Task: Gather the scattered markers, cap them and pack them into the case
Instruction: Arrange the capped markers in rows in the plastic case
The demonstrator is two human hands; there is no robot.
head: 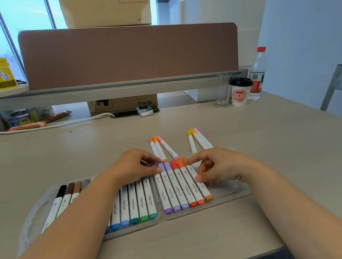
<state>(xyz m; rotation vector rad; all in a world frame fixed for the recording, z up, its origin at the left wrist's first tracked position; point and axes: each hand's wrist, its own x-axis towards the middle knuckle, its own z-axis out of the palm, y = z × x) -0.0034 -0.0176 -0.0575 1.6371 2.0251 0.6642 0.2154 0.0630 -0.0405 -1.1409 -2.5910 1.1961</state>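
Both hands rest on the open clear case [226, 196] on the desk [79, 147]: left hand [134, 164] presses purple caps, right hand [213, 167] pinches the orange marker [198, 183] (end of the row). Six capped markers [198, 139] lie just beyond.

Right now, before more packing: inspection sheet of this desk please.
Surface: light wood desk, mostly bare near the front.
Job's things: clear case open flat, capped markers in both halves; six loose markers lie behind it.
Clutter: coffee cup, glass, water bottle, cardboard box, snack packs at far left.
Grippers: left hand on the purple caps; right hand on the orange markers.
Cables: white cable along the back.
Surroundings: brown divider, window, whiteboard at right.
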